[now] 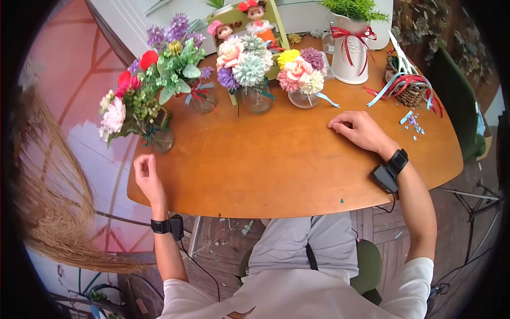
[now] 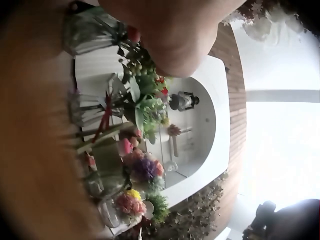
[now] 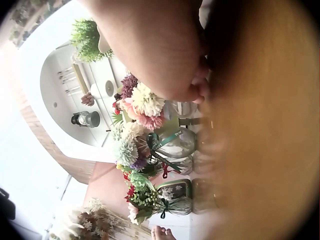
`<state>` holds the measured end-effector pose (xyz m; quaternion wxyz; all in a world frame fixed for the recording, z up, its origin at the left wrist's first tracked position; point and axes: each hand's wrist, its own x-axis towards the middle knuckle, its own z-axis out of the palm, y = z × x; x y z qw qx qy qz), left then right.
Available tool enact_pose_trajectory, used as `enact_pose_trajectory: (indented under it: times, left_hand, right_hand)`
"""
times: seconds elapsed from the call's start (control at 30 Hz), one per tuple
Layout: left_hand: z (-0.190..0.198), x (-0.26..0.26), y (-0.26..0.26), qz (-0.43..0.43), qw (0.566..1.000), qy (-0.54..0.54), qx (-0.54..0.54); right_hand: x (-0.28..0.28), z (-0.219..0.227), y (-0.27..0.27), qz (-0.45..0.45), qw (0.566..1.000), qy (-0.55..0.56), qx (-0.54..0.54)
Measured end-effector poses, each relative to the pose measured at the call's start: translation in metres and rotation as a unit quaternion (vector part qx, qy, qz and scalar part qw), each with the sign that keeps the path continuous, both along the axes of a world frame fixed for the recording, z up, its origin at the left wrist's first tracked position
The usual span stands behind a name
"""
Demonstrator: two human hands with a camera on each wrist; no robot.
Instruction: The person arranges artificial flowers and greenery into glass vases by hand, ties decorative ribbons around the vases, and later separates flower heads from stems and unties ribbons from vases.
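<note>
At the table's left edge, my left hand [image 1: 149, 179] has its fingers loosely curled and holds nothing. Nearest to it is a glass vase [image 1: 162, 140] of pink, white and red flowers tied with a dark green ribbon. My right hand [image 1: 362, 132] rests on the right part of the wooden table [image 1: 239, 175], its fingers loosely bent round nothing. Beyond it a small round vase [image 1: 303, 101] bears pink, yellow and purple blooms. Two more glass vases, one with a red ribbon [image 1: 197, 94] and one with mint and peach flowers [image 1: 247, 63], stand between.
At the back right are a white pitcher [image 1: 350, 61] with a red bow and a wicker basket [image 1: 410, 95] holding scissors and ribbons. Colourful scraps [image 1: 413, 123] lie in front of the basket. Two dolls [image 1: 258, 18] sit in a green box behind the vases.
</note>
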<state>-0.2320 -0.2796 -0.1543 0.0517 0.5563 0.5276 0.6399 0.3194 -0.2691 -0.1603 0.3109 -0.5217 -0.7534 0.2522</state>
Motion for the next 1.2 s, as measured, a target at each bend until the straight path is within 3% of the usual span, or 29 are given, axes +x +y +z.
enact_pose_trajectory:
  times: [0.07,0.17,0.23,0.33,0.37,0.47,0.5,0.53,0.57,0.8,0.83,0.87,0.97,1.0,1.03,1.07,1.1,1.13,1.2]
  left_hand:
    - [0.024,0.027,-0.004,-0.061,0.993,0.075,0.069]
    - [0.077,0.073,-0.005,-0.102,0.975,0.100,0.169]
    - [0.114,0.097,-0.003,-0.160,0.958,0.045,0.234]
    - [0.176,0.110,-0.001,-0.348,0.853,0.102,0.375]
    - [0.181,0.118,-0.004,-0.321,0.849,0.012,0.419]
    - [0.175,0.176,-0.033,-0.332,0.856,-0.026,0.395]
    - [0.177,0.229,-0.048,-0.338,0.856,-0.039,0.390]
    - [0.181,0.185,-0.031,-0.344,0.854,-0.054,0.387]
    - [0.182,0.181,-0.036,-0.351,0.851,-0.068,0.385]
    - [0.220,0.266,-0.032,-0.389,0.830,-0.122,0.380]
    - [0.223,0.263,-0.032,-0.395,0.826,-0.126,0.383]
    - [0.212,0.221,-0.042,-0.401,0.820,-0.133,0.386]
    - [0.093,-0.086,-0.100,-0.411,0.805,-0.150,0.399]
    - [0.070,-0.129,-0.109,-0.414,0.801,-0.153,0.405]
    - [0.068,-0.119,-0.117,-0.415,0.797,-0.154,0.410]
    - [0.109,-0.031,-0.099,-0.413,0.797,-0.151,0.415]
    - [0.111,-0.024,-0.099,-0.413,0.794,-0.149,0.420]
    - [0.167,0.081,-0.070,-0.417,0.792,-0.149,0.421]
    - [0.173,0.082,-0.065,-0.428,0.791,-0.150,0.410]
  right_hand:
    - [-0.002,0.001,0.000,-0.001,1.000,-0.016,-0.012]
    - [-0.004,0.001,-0.001,-0.007,1.000,-0.010,-0.008]
    - [-0.005,0.000,0.000,-0.019,1.000,-0.008,0.004]
    - [-0.005,0.000,0.002,-0.022,1.000,-0.010,-0.016]
    - [-0.004,-0.002,0.002,-0.023,1.000,0.002,-0.015]
    - [-0.005,-0.004,0.004,-0.031,0.999,-0.012,-0.028]
    - [-0.004,-0.004,0.004,-0.031,0.999,-0.005,-0.022]
    - [-0.004,-0.002,0.004,-0.035,0.999,-0.005,-0.031]
    - [-0.003,-0.003,0.004,-0.034,0.999,-0.007,-0.031]
    - [-0.004,-0.004,0.006,-0.046,0.998,-0.017,-0.051]
    - [-0.003,-0.004,0.006,-0.052,0.997,-0.024,-0.048]
    - [-0.005,-0.003,0.006,-0.055,0.997,-0.015,-0.050]
    - [-0.007,0.001,0.003,-0.049,0.998,-0.002,-0.049]
    - [-0.007,0.002,0.003,-0.050,0.997,-0.003,-0.056]
    - [-0.008,0.003,0.003,-0.050,0.997,-0.002,-0.063]
    - [-0.008,0.003,0.003,-0.047,0.997,-0.009,-0.059]
    - [-0.010,0.003,0.003,-0.048,0.997,0.002,-0.057]
    - [-0.010,0.005,0.004,-0.047,0.997,-0.002,-0.058]
    - [-0.011,0.004,0.000,-0.052,0.996,-0.004,-0.070]
